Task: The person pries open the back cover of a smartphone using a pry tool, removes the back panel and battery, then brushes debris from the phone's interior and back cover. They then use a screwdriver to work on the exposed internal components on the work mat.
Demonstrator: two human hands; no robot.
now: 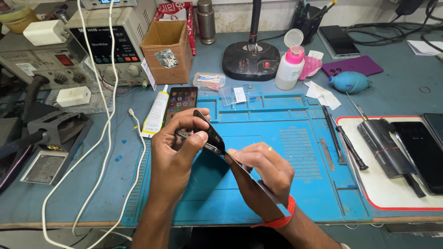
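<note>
Phone [208, 133], dark slab, tilted on edge above the blue work mat [277, 152], held up off the desk, not resting on anything.

Head view, only one there is. My left hand [173, 150] has its grip closed round the phone's lower end, thumb on the near face, fingers curled behind. My right hand [263, 170] is pinched shut on a thin dark flat tool [251, 182], its tip at the phone's bottom corner, looks like it sits in the seam but the contact spot is too small and shadowed to be sure.

Risks from here, as I judge them:
- Tool tip driven too deep or twisted hard: glass or panel could crack, or something inside gets nicked.
- Phone is gripped by one end only; a hard push from the tool could lever it out of my left hand onto the mat.
- Tool slipping off the edge would run toward my left thumb, which is right beside the tip.
- White cable [110, 138] loops near my left forearm; an elbow move could snag it and drag the gear on the left.

Around: second phone [181, 102] with lit screen lying flat just beyond my left hand, glue tube [156, 113] beside it, white bottle with pink cap [290, 69] further back, metal pry tools [339, 138] on the mat's right edge, well apart from both hands.
</note>
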